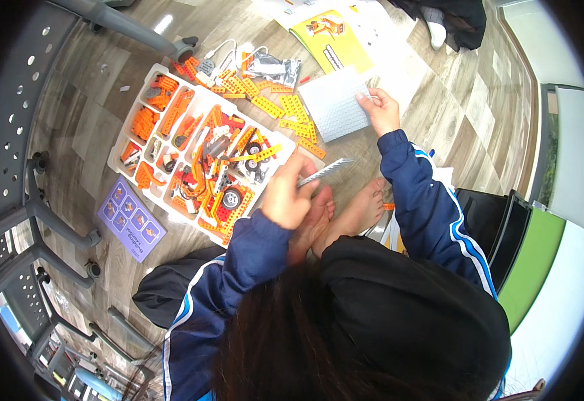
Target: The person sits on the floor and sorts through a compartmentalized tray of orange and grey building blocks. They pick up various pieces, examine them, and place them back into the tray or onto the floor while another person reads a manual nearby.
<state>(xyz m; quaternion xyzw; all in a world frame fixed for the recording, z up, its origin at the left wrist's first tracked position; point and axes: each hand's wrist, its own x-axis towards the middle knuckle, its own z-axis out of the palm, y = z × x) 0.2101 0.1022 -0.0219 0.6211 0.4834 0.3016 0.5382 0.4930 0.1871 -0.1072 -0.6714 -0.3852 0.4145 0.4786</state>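
Observation:
My right hand (381,112) grips the edge of a square light-grey studded baseplate (334,110), thumb lying on top of it. The plate is over the floor just beyond my bare feet (365,207). Closer in and to the left, my left hand (289,192) is closed on a thin, light-grey flat piece (325,172), seen nearly edge-on, so its full shape is hidden. A white sorting tray (126,142) full of orange, yellow, grey and black building parts, with several wheels, lies beside my left hand.
Yellow and orange beams (295,107) lie loose on the floor past the tray, near a cabled grey part (206,66). A yellow-green booklet (322,40) lies farther off; a purple sheet (131,217) is left of the tray. Chair legs (58,227) stand at left.

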